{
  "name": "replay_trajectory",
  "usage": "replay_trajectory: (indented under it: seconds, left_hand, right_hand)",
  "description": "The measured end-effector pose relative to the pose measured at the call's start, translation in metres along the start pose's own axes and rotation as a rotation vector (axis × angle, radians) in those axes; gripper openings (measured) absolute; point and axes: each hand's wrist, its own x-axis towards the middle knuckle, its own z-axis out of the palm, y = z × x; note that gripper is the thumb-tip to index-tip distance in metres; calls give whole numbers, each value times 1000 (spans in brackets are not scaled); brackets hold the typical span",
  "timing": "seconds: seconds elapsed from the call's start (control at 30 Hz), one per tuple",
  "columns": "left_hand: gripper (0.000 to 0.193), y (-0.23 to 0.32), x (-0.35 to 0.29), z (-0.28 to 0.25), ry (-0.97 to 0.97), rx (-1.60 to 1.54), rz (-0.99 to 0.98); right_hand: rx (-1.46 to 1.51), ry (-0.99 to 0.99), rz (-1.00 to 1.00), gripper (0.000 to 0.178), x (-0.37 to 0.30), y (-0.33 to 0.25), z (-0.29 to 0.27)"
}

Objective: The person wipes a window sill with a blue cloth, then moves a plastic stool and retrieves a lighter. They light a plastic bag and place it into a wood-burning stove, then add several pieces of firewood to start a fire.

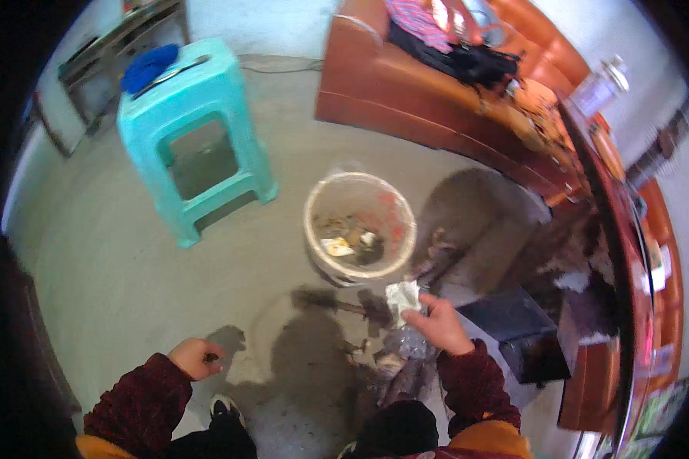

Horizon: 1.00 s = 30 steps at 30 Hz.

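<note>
My right hand [442, 326] pinches a crumpled white piece of paper [403, 301], perhaps a tissue, just below the near right side of a round waste bin [393, 218]. A clear plastic liner covers the bin's rim, and inside lie scraps, one of them white and yellow. To the left, lower in view, my left hand [196, 359] hangs over the floor with curled fingers. Something small and dark shows at its fingertips, too blurred to name. Beneath my right hand lies clear crinkled plastic [412, 343] among other litter.
A turquoise plastic stool [184, 96] at the far left bears a blue cloth [150, 67] and a thin dark tool. An orange-brown sofa [406, 99] with clothes stands at the far right. Nearer on the right are a long dark table edge [616, 222] and a black box [524, 325].
</note>
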Motion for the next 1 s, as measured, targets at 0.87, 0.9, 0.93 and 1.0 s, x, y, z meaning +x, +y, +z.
replay_trajectory:
  seconds: [0.87,0.9,0.93,1.0]
  left_hand:
    - [31,133,157,89,-269,609,565]
    - [31,133,152,88,-278,627,537]
    - [31,131,148,86,-283,634,526]
    - [32,124,141,79,-273,669,484]
  right_hand:
    - [809,1181,245,14,-186,185,-163]
    - [760,1216,329,13,-175,189,-175]
    - [227,1254,188,13,-163,192,-187]
    - [-976,880,693,18,-146,195,-205]
